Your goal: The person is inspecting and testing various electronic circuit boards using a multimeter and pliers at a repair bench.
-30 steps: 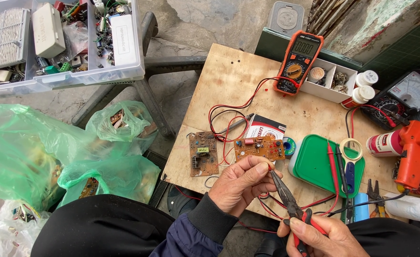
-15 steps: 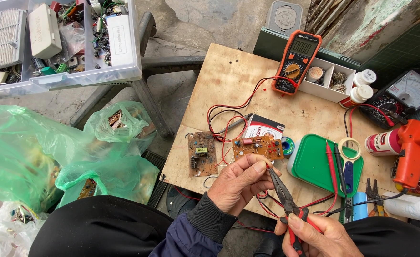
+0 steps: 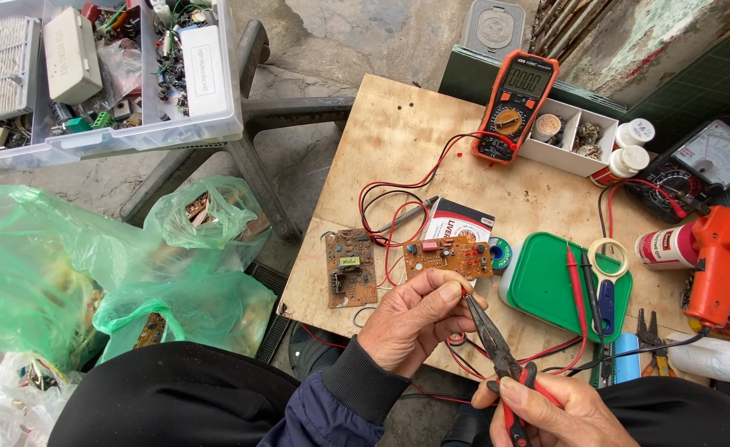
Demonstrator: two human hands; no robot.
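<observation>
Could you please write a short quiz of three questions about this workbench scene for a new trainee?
1. True or false: the right hand holds the needle-nose pliers by their red handles.
2. Which thing lies on the wooden table nearest to the left hand?
A. the orange multimeter
B. the orange circuit board
C. the orange glue gun
3. Fill in: the pliers' tips meet the fingertips of the ____ hand.

Key
1. True.
2. B; the board lies just above the hand.
3. Left. What the fingertips pinch there is too small to tell.
</observation>
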